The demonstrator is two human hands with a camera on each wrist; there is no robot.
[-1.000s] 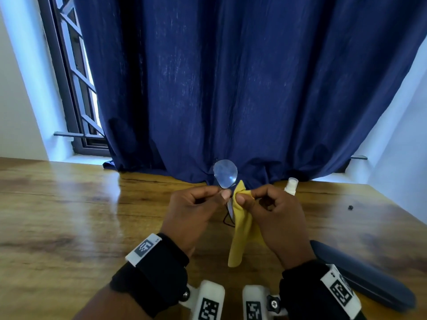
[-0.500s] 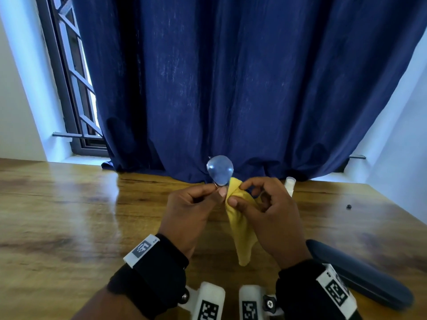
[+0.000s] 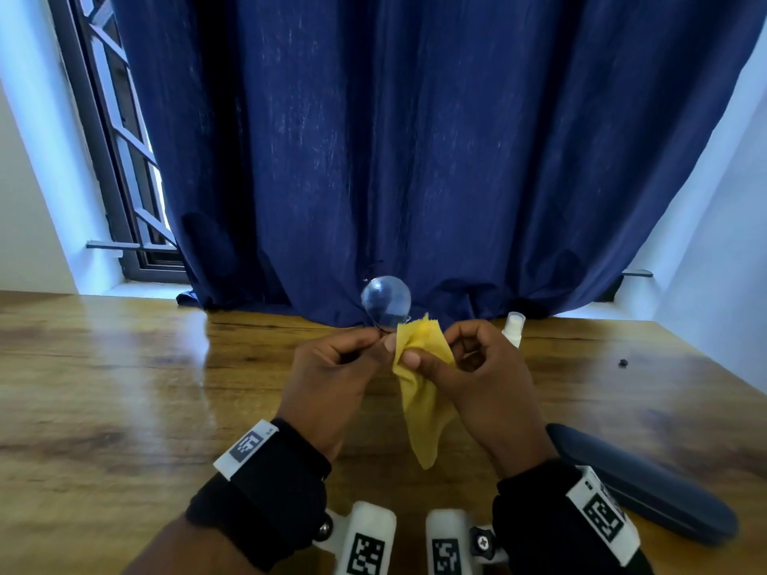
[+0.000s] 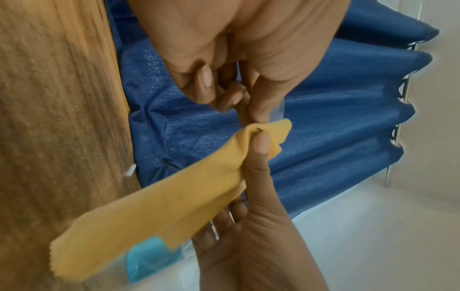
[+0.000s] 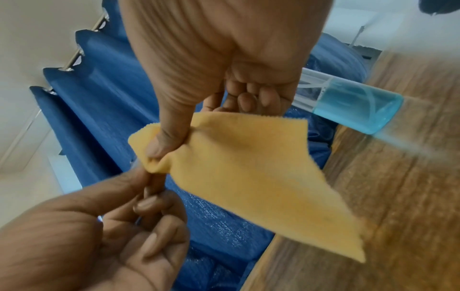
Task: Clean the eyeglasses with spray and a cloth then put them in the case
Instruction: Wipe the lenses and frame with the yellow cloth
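Now eyeglasses (image 3: pixel 386 301) upright, one round clear lens showing; left hand (image 3: pixel 332 379) pinches frame, right hand (image 3: pixel 481 379) pinches yellow cloth (image 3: pixel 421 408) over other lens.

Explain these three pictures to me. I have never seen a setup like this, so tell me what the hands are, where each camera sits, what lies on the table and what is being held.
No machine here: a person works with bare hands and wears three cameras. The wide picture comes from the head, looking down at both hands. The other two come from cameras strapped to each wrist, looking along the hand.

The left hand pinches the eyeglasses by the frame, one round lens standing above the fingers. The right hand pinches a yellow cloth, folded over the glasses' other side, which is hidden.

On the wooden table stand a spray bottle of blue liquid, behind the right hand, and a dark blue case, closed, beside the right wrist. A blue curtain hangs behind.
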